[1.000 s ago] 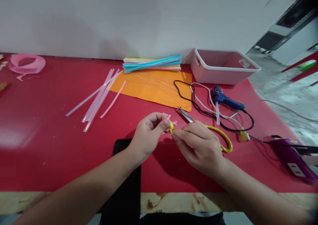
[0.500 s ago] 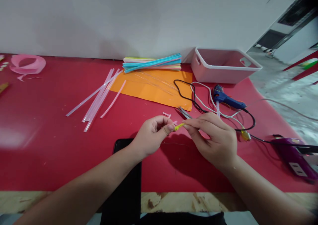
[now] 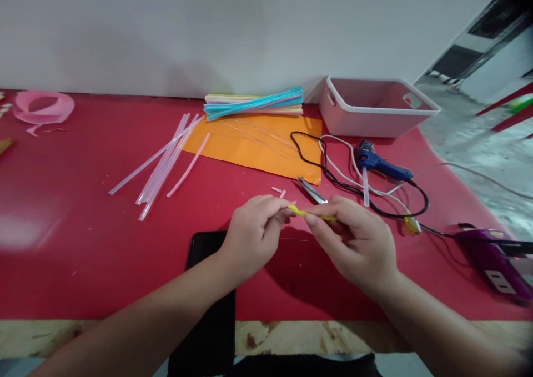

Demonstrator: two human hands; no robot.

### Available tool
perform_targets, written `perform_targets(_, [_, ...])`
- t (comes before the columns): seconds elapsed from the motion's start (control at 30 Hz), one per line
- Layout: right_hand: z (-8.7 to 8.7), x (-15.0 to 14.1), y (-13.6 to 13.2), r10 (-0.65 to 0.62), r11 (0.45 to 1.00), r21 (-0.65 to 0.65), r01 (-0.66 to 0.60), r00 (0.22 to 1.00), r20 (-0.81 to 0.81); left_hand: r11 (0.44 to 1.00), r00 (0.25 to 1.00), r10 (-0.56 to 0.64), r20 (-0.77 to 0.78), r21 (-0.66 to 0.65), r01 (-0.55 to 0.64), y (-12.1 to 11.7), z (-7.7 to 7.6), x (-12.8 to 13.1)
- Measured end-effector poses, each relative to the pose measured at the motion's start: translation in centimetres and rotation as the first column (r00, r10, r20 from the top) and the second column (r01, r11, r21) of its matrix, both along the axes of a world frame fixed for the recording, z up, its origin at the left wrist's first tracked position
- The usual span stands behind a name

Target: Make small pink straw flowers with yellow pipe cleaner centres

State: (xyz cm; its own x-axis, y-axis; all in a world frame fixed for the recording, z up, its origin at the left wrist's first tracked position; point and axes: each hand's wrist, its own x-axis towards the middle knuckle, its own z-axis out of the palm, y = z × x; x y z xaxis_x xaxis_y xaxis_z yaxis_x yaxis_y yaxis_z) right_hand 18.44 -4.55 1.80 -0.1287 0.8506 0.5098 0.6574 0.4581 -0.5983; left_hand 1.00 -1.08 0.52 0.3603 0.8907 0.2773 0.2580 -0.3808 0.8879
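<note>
Mid-frame, left hand [image 3: 253, 234] and right hand [image 3: 361, 237] both pinch yellow strip [image 3: 298, 211], apparently shaping it; next move likely needs firm fingertips.

I had a red tabletop [image 3: 104, 260] in front of me, bare wood [image 3: 300, 338] along its near edge. At the far left lay a pink ribbon loop [image 3: 58, 113]. Nearer the middle, I had translucent pink sticks [image 3: 162, 171] crossing each other, a pink stem [image 3: 190, 164] just beside them. An orange sheet [image 3: 250, 155] lay far centre, scissors [image 3: 312, 192] by its near right corner; right, a pink basket [image 3: 366, 124], a blue glue gun [image 3: 387, 169] and, nearer me, a purple power strip [image 3: 487, 255].
</note>
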Motion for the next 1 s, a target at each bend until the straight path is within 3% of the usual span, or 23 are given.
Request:
perform_targets(0.07, [-0.3,0.1,-0.1,0.073,0.987,0.136,-0.084,0.994,0.086,0.984,0.995,-0.026,0.099,-0.174,0.043,-0.1,0.2,0.3])
perform_targets(0.13, [-0.6,0.4,0.1,0.119,0.953,0.255,-0.165,0.976,0.184,0.933,0.975,-0.038,0.220,-0.343,0.113,-0.1,0.2,0.4])
perform_targets(0.23, [-0.8,1.0,0.8,0.155,0.930,0.290,-0.225,0.957,0.245,0.834,0.922,-0.054,0.384,-0.490,0.252,0.1,0.1,0.4])
perform_targets(0.33, [-0.7,1.7,1.5,0.154,0.958,0.208,-0.197,0.967,0.203,0.791,0.897,-0.201,0.395,-0.475,0.386,0.4,0.1,-0.1])
perform_targets(0.4, [-0.6,2.1,1.8,0.137,0.970,0.171,-0.171,0.972,0.192,0.798,0.897,-0.349,0.272,-0.415,0.437,0.6,0.2,-0.3])
perform_targets(0.47, [-0.6,2.3,2.0,0.115,0.968,0.192,-0.159,0.968,0.223,0.832,0.902,-0.420,0.099,-0.356,0.426,0.6,0.3,-0.4])
perform_targets(0.57, [-0.7,2.3,1.8,0.073,0.957,0.250,-0.146,0.957,0.280,0.884,0.924,-0.380,-0.048,-0.313,0.347,0.7,0.2,-0.2])
perform_targets(0.63, [-0.8,2.1,1.6,0.060,0.956,0.263,-0.132,0.962,0.265,0.877,0.941,-0.339,-0.008,-0.366,0.313,0.8,-0.1,0.1])
perform_targets(0.77, [-0.7,1.7,1.4,0.158,0.934,0.278,-0.222,0.959,0.237,0.768,0.947,-0.133,0.292,-0.573,0.285,0.9,-0.4,0.6])
perform_targets(0.87, [-0.4,2.1,1.8,0.288,0.912,0.219,-0.346,0.922,0.258,0.697,0.862,0.027,0.506,-0.628,0.347,0.9,-0.3,0.6])
perform_targets(0.93, [-0.1,2.6,2.2,0.304,0.926,0.146,-0.349,0.917,0.260,0.675,0.804,0.009,0.594,-0.597,0.434,0.8,-0.1,0.3])
perform_targets(1.0, [0.2,3.1,2.6,0.261,0.951,0.096,-0.293,0.932,0.252,0.666,0.791,-0.137,0.596,-0.536,0.519,0.7,0.1,0.0])
